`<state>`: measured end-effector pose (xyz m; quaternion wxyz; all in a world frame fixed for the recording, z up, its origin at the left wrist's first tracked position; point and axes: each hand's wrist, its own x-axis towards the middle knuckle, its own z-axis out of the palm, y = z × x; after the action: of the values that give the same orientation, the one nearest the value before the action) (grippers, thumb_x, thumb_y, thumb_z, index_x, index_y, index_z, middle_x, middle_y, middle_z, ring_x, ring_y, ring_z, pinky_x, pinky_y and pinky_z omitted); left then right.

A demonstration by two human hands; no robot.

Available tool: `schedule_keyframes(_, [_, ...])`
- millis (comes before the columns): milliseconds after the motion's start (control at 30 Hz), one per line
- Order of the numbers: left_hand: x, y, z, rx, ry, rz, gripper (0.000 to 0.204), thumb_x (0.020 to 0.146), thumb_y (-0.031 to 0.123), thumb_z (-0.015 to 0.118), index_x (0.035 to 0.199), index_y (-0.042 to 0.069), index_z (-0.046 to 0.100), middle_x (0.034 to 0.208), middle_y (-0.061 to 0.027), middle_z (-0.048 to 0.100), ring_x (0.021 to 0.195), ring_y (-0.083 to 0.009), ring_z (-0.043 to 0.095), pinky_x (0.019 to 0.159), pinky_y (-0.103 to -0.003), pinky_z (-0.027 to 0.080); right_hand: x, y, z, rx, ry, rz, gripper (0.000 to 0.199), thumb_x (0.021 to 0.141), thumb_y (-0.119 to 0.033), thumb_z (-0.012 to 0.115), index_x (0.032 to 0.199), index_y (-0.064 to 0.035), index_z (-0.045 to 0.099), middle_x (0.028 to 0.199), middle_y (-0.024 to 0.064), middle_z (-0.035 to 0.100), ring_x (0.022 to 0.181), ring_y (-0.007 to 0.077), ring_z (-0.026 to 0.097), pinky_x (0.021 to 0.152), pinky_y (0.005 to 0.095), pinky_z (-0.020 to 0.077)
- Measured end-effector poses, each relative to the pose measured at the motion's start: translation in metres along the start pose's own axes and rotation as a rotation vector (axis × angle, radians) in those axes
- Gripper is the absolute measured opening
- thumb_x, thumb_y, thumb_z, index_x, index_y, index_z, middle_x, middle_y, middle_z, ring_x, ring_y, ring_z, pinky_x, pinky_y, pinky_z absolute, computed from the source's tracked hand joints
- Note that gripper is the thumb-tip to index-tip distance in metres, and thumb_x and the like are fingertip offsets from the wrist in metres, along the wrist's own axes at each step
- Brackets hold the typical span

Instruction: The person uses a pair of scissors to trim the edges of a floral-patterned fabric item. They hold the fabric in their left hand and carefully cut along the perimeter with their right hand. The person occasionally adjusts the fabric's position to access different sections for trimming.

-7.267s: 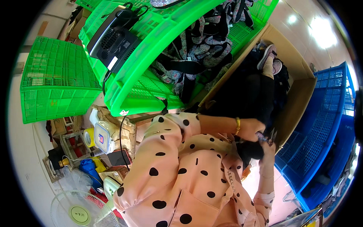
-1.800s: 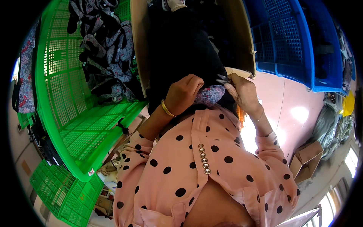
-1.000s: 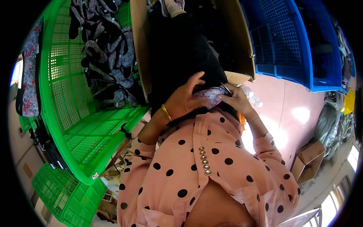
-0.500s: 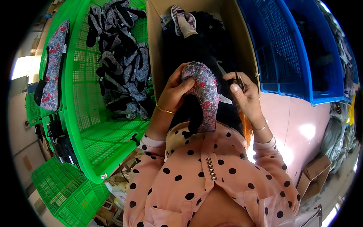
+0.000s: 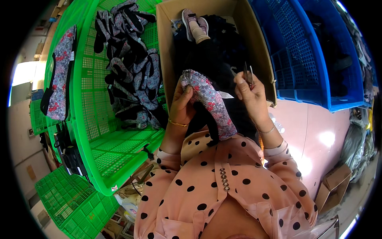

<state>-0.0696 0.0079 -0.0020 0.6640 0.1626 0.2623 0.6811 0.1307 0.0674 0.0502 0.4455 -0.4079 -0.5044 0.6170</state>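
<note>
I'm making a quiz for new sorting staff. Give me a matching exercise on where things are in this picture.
Things:
1. floral shoe upper
2. small snips
3. pile of finished uppers
4. pink-soled shoe

Places:
A. green crate
B. cardboard box
C. left hand
D. right hand

Pairs: 1-C, 2-D, 3-A, 4-B

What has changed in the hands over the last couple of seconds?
The left hand has lifted the floral shoe upper up in front of the cardboard box; the right hand has drawn apart, still gripping small snips. The crates remain in place.
</note>
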Motion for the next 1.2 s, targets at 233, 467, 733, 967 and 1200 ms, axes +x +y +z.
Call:
schedule_keyframes(233, [0.001, 0.001, -0.003, 0.032, 0.020, 0.062, 0.030, 0.099, 0.014, 0.052, 0.129, 0.009, 0.051, 0.118, -0.0072, 0.063, 0.107, -0.0197, 0.062, 0.095, -0.038, 0.050, -0.015, 0.005, -0.028, -0.105, 0.015, 0.084, 0.049, 0.104, -0.048, 0.035, 0.104, -0.0040, 0.055, 0.065, -0.0002, 0.048, 0.056, 0.0041, 0.036, 0.052, 0.0195, 0.0254])
schedule_keyframes(467, [-0.003, 0.000, -0.013, -0.015, -0.029, 0.063, 0.031, 0.098, 0.014, 0.053, 0.128, 0.009, 0.052, 0.119, -0.0074, 0.063, 0.111, -0.0215, 0.060, 0.098, -0.041, 0.048, -0.021, -0.003, -0.033, -0.280, -0.097, -0.020, 0.044, 0.104, -0.042, 0.040, 0.097, -0.0004, 0.055, 0.066, -0.0005, 0.046, 0.061, 0.0066, 0.040, 0.059, 0.0207, 0.0344])
schedule_keyframes(733, [-0.013, 0.003, -0.048, -0.173, 0.212, 0.057, 0.033, 0.097, 0.018, 0.055, 0.128, 0.007, 0.055, 0.127, -0.0079, 0.060, 0.118, -0.0214, 0.056, 0.107, -0.044, 0.039, -0.036, 0.021, -0.053, -0.152, -0.027, 0.155, 0.043, 0.104, -0.043, 0.042, 0.096, -0.0025, 0.056, 0.065, -0.0028, 0.041, 0.060, 0.0066, 0.036, 0.056, 0.0204, 0.0286])
schedule_keyframes(967, [-0.116, -0.032, -0.097, 0.479, 0.443, -0.350, 0.047, 0.084, 0.010, 0.065, 0.129, 0.002, 0.051, 0.122, -0.0133, 0.060, 0.117, -0.0283, 0.054, 0.103, -0.041, 0.044, -0.059, 0.046, -0.061, -0.139, 0.064, 0.382, 0.048, 0.104, -0.049, 0.036, 0.103, -0.0049, 0.056, 0.063, -0.0034, 0.043, 0.052, 0.0034, 0.033, 0.048, 0.0192, 0.0257])
schedule_keyframes(1200, [-0.059, -0.009, -0.011, 1.709, 0.129, 0.410, 0.032, 0.084, 0.013, 0.070, 0.114, 0.004, 0.063, 0.104, -0.0115, 0.065, 0.100, -0.0299, 0.058, 0.089, -0.039, 0.044, -0.075, 0.060, -0.073, -0.136, 0.122, 0.393, 0.045, 0.104, -0.044, 0.041, 0.097, -0.0031, 0.058, 0.063, -0.0024, 0.043, 0.054, 0.0051, 0.034, 0.051, 0.0194, 0.0279])
